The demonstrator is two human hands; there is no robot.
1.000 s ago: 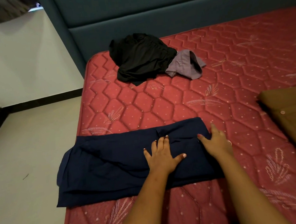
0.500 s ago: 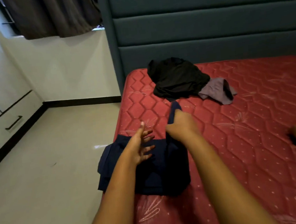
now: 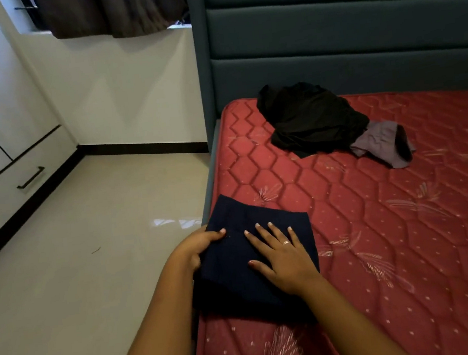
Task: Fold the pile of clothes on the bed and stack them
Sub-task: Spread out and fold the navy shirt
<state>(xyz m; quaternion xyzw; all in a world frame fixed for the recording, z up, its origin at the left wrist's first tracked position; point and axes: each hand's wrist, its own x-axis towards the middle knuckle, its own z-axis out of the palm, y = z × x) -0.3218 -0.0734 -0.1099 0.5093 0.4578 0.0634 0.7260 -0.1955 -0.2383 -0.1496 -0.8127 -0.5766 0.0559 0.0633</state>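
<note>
The right hand [image 3: 281,259] is lying flat with fingers spread wide, pressing down on the folded navy garment [image 3: 238,286] at the near left edge of the red mattress [image 3: 407,245], while the left hand [image 3: 197,247] is gripping the garment's left edge, thumb on top. Half a second ago the right hand was lifting a cloth end and the left was hovering open; now the garment is sitting as a compact square. The left fingers are hiding under the cloth, and its dark layers are blending together.
</note>
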